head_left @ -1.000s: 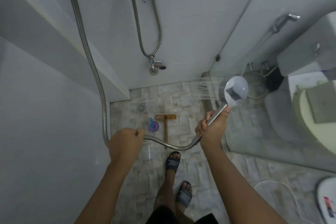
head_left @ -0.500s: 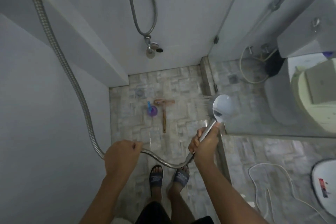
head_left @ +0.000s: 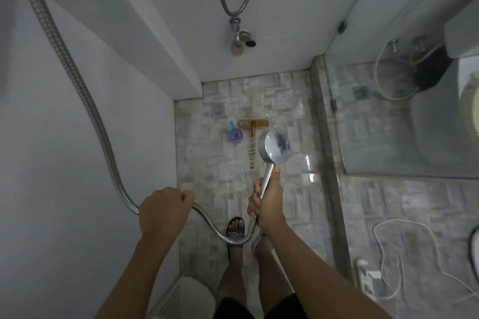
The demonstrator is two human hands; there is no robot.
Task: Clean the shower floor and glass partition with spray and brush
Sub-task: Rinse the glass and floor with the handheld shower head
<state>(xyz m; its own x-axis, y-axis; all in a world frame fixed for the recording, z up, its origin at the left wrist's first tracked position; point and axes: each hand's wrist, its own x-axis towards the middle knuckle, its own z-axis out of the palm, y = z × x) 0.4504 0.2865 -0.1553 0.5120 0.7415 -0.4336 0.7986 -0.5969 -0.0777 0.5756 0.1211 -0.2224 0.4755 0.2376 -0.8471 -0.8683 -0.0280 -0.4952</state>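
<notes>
My right hand (head_left: 267,202) grips the handle of a chrome shower head (head_left: 275,147), whose round face tilts down over the stone-tile shower floor (head_left: 223,176). My left hand (head_left: 164,211) is closed around the metal hose (head_left: 85,101), which runs up the left wall and loops under to the handle. A wooden long-handled brush (head_left: 252,125) lies on the floor near the back wall, with a purple spray bottle (head_left: 234,133) just left of it. The glass partition (head_left: 404,65) stands at the right. Water wets the tiles beside the shower head.
A second hose and wall valve (head_left: 238,36) hang on the back wall. Behind the glass are a toilet (head_left: 440,122) and a bidet hose (head_left: 388,77). A raised curb (head_left: 326,163) divides the floor. A white cord (head_left: 404,254) lies at lower right. My sandalled feet (head_left: 235,230) stand below.
The shower head has swung from pointing at the glass partition leftward and down over the shower floor. Both hands have lowered, and the view has tilted further down.
</notes>
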